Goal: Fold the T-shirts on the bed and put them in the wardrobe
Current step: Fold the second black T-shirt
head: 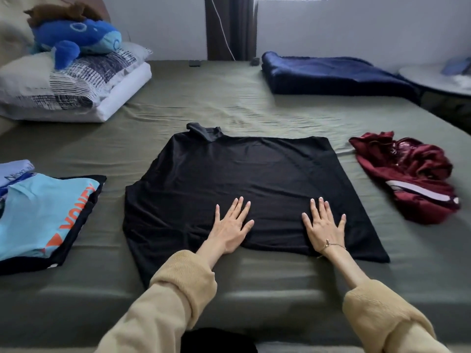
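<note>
Both hands — left hand (230,226), right hand (322,226) — press flat, fingers (240,207) straight and released, on the smooth black T-shirt (229,174); bare olive bed (193,98) sheet beyond.

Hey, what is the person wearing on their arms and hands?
Both arms wear loose, fuzzy tan sleeves pushed back so the forearms show. The left hand is bare, no ring or glove visible. The right hand is bare too, with a thin chain bracelet at its wrist.

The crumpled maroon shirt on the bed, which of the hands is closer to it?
Right. The right hand lies flat on the black T-shirt, with the maroon shirt off to its right. The left hand presses the same black shirt farther away.
</note>
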A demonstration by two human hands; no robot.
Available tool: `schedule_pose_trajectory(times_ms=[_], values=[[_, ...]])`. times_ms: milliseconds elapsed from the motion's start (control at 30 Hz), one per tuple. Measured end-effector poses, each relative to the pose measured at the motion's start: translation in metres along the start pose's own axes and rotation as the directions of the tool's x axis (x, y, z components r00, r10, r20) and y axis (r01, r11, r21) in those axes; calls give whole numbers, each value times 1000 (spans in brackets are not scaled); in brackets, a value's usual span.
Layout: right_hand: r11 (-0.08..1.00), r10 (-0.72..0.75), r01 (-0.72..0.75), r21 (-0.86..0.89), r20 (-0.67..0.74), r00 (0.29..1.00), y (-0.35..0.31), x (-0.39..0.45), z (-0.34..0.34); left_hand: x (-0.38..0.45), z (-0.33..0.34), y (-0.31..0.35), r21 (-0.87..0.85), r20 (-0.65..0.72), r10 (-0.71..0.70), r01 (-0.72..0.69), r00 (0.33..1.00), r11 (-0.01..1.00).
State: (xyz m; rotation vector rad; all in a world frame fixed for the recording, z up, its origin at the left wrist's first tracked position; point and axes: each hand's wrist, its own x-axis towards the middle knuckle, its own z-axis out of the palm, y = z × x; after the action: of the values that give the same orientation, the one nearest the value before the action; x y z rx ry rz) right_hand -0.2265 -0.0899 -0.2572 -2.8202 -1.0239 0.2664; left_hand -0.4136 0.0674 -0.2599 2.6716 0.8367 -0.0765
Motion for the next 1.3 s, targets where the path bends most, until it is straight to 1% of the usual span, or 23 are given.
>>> schedule_pose_trajectory(times_ms=[100,200,267,300,333,400,500,533,600,700,867,1000,1133,1300], values=[[993,117,-116,15,-40,992,22,-1,-3,5,1,14,31,26,26,-27,999,999],[970,243,-240,43,-82,967,36,-2,-4,11,4,30,50,44,55,-57,998,997],[956,292,-289,47,-86,952,37,-1,-5,14,6,37,55,47,64,-67,997,996],[955,295,-292,39,-81,952,35,0,-5,16,6,37,56,43,61,-63,997,996],[960,279,-278,22,-77,957,31,1,-5,16,5,35,53,38,52,-54,998,997],[979,198,-200,-24,-72,978,19,6,-7,19,2,28,40,26,19,-20,999,999],[999,-17,16,-51,-10,1000,-8,19,-5,25,-5,8,23,7,-42,42,999,999],[994,-86,87,-62,15,996,-20,24,-3,28,-9,1,25,2,-60,60,998,998],[980,-176,179,-85,45,983,-45,33,0,31,-15,-16,21,-8,-100,100,995,995],[963,-260,264,-58,74,963,-92,50,7,38,-26,-50,19,-32,-159,159,987,987],[907,-415,420,-18,118,902,-166,77,18,57,-45,-101,11,-64,-199,200,978,980],[872,-481,489,-36,133,867,-215,104,22,84,-61,-139,17,-101,-264,267,959,964],[856,-500,514,-49,168,849,-250,135,20,111,-75,-165,110,-123,-257,271,958,956],[843,-514,534,-69,191,836,-286,188,14,157,-95,-194,122,-118,-272,286,955,950]])
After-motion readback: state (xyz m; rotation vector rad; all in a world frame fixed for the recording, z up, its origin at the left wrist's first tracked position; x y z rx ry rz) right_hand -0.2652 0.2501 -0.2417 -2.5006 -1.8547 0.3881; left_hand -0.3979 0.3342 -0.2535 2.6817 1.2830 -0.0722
